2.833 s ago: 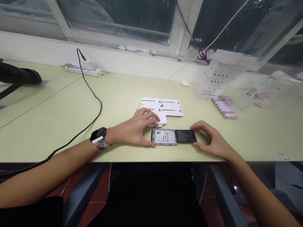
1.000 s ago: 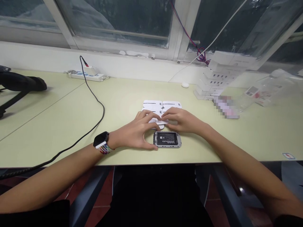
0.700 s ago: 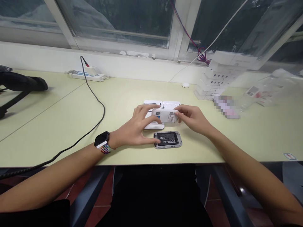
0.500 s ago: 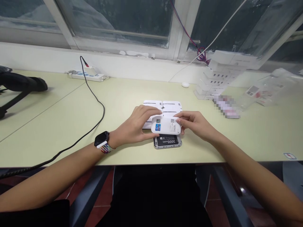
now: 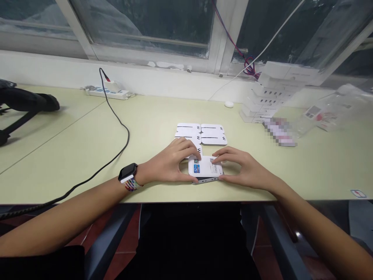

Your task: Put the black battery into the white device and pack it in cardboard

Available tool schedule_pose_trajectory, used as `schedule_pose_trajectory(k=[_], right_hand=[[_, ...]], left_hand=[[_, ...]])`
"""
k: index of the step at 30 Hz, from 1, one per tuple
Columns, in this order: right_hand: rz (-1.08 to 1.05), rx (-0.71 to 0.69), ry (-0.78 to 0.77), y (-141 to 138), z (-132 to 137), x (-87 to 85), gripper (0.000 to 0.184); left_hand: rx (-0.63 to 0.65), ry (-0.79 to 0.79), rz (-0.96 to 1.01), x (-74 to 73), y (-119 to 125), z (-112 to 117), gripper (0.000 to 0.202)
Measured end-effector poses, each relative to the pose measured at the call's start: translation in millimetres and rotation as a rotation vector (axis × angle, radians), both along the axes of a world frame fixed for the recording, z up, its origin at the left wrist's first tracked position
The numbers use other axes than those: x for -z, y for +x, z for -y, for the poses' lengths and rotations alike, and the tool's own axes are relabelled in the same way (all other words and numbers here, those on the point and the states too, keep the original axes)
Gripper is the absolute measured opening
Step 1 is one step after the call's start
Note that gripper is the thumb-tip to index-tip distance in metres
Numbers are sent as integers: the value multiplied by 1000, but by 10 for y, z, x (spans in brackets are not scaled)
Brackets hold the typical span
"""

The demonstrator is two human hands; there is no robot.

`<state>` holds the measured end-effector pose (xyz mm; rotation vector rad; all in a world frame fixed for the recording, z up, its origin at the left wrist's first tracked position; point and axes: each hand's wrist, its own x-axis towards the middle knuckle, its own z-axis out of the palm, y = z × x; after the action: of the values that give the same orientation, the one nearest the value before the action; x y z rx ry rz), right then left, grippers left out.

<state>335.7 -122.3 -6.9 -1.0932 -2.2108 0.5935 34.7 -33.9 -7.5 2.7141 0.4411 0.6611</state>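
Observation:
A white back cover (image 5: 204,165) with a blue sticker and a printed label lies over a small electronic device (image 5: 207,180) near the table's front edge. Only the device's grey front side with its ports shows, with a thin dark gap under the cover. My left hand (image 5: 175,161) grips the cover's left end, thumb at the near edge and fingers at the far edge. At the right end, my right hand (image 5: 247,167) has its thumb on the near corner and its fingers on the far edge. Several white flat devices (image 5: 214,130) with black lines lie just beyond.
A black cable (image 5: 128,134) runs from a power strip (image 5: 109,93) across the left side. White boxes (image 5: 259,103) are stacked at back right, beside a clear plastic bag (image 5: 329,112). A small white round object (image 5: 229,104) lies near the wall. A black stand (image 5: 29,103) is far left.
The cover has come down toward me onto the device, hiding the battery that showed before. Both hands have moved nearer with it, and my right thumb is now at its near corner.

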Motion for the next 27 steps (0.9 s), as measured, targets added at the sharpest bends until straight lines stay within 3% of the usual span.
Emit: schedule_pose_trajectory(k=[7,12,27], right_hand=[[30,-46,45,3,39,51,41],[56,-80,56,4,8,47,44],[21,-69,-20,32,73,109,33]], left_hand=[[48,25,-78,-9,4,22,57],[56,54,-105,-49,6,48,45],[90,170,-118,-108,-19,98,33]])
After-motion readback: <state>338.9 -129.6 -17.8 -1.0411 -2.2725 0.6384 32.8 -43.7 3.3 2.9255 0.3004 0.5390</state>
